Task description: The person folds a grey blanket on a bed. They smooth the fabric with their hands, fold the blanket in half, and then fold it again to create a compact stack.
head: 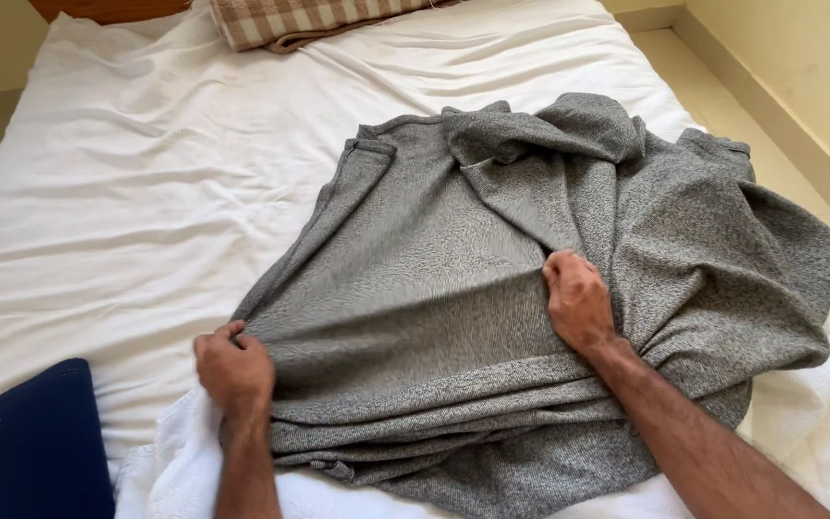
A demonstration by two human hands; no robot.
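A white-sheeted bed [146, 173] fills the frame, pale floor [722, 86] along its upper right edge, open sheet upper left; centre-right, a grey sweater [453, 288] is gripped by left hand [234, 370] and right hand [578, 303], fingers clenched on fabric.

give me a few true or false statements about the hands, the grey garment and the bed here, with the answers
1. Both hands grip the grey knit garment. True: the left hand pinches its left edge and the right hand clutches a fold near its middle.
2. The garment lies on a bare wooden floor. False: it lies on a bed with a white sheet.
3. A checked cloth lies at the far end of the bed. True.
4. The garment is folded into a neat square. False: it is spread out and rumpled, with bunched folds on its right side.
5. A dark blue cloth shows at the lower left. True.
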